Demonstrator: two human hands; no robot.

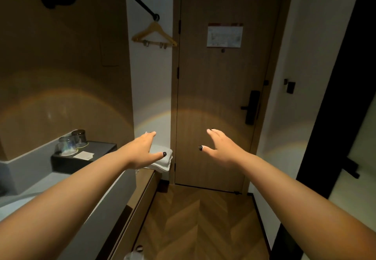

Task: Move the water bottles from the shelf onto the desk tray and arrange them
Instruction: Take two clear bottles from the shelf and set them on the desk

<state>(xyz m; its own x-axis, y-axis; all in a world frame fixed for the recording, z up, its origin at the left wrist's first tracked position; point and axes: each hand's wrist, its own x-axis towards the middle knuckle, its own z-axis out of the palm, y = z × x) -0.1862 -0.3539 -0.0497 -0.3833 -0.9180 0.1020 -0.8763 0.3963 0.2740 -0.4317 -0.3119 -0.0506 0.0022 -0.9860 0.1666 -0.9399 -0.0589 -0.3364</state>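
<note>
Both my arms reach forward at chest height with the palms facing each other. My left hand [142, 150] is open and holds nothing, hovering to the right of a black tray [97, 147] on the grey counter. My right hand [220, 146] is open as well, in front of the door. On the tray stand two upturned glasses [72, 141] and a white card [83, 155]. At the bottom edge, low beside the wooden unit, shows what looks like the top of a clear bottle [135, 254]; it is blurred and mostly cut off.
A closed wooden door [223, 96] with a black handle faces me. A wooden hanger [154, 34] hangs from a black rail. Folded white towels [162, 161] lie on a low wooden bench [142, 194] under my left hand. Herringbone floor [199, 225] stretches ahead.
</note>
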